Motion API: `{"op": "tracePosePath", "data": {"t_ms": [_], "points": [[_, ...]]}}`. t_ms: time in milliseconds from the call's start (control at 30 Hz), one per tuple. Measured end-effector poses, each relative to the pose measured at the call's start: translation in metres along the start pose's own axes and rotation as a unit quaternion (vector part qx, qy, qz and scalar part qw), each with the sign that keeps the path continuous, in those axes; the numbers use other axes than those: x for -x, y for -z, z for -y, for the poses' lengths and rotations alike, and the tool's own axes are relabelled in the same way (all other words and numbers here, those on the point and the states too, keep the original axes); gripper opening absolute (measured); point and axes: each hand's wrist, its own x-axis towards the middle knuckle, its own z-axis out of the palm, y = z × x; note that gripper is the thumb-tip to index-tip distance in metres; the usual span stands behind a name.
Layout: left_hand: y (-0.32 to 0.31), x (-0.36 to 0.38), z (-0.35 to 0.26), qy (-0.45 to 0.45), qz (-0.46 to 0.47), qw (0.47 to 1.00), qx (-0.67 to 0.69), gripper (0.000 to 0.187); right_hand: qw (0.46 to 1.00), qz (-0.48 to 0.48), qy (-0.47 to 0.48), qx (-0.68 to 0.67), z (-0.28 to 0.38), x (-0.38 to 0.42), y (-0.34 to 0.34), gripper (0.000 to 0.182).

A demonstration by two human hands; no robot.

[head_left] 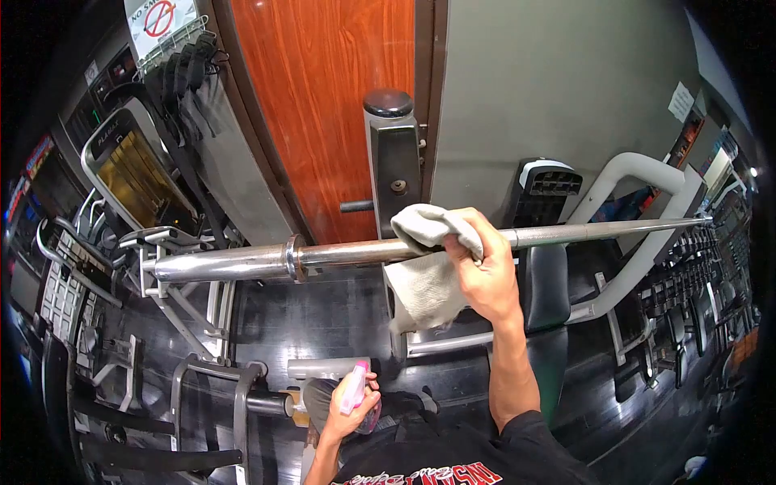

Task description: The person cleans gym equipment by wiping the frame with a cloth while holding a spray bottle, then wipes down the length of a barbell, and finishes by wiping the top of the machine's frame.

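Observation:
A long steel barbell [339, 253] runs across the view, its thick sleeve and collar at the left. My right hand [491, 271] is closed on a pale grey cloth [428, 291], which is draped over the bar with one end hanging below it. Low in the view, my left hand [352, 416] grips a spray bottle with a pink and white head [354, 390]; its body is mostly hidden by my fingers. The bottle is apart from the bar.
Behind the bar stands a dark machine post [396, 162] before a wooden door [323, 97]. A black padded bench [547, 283] is at right, beside a thick grey frame [638, 166]. Dumbbell racks [687, 275] line the far right; weight machines [133, 174] stand left.

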Motion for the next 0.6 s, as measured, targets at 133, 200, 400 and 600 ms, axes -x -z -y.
{"op": "tracePosePath", "data": {"t_ms": [133, 200, 400, 600], "points": [[0.001, -0.004, -0.005, -0.016, -0.003, 1.0, 0.006, 0.034, 0.945, 0.113, 0.103, 0.288, 0.012, 0.003, -0.02, 0.028], [0.0, -0.005, -0.007, -0.029, -0.006, 0.999, 0.012, 0.034, 0.94, 0.089, 0.113, 0.309, 0.014, 0.005, -0.037, 0.028], [-0.003, -0.008, -0.014, -0.043, -0.007, 0.998, 0.05, 0.035, 0.988, 0.013, -0.021, -0.149, -0.009, 0.004, -0.028, 0.019], [-0.009, -0.018, -0.012, -0.045, 0.009, 0.999, 0.016, 0.035, 0.929, -0.071, 0.096, 0.35, -0.026, 0.001, 0.014, 0.043]]}}
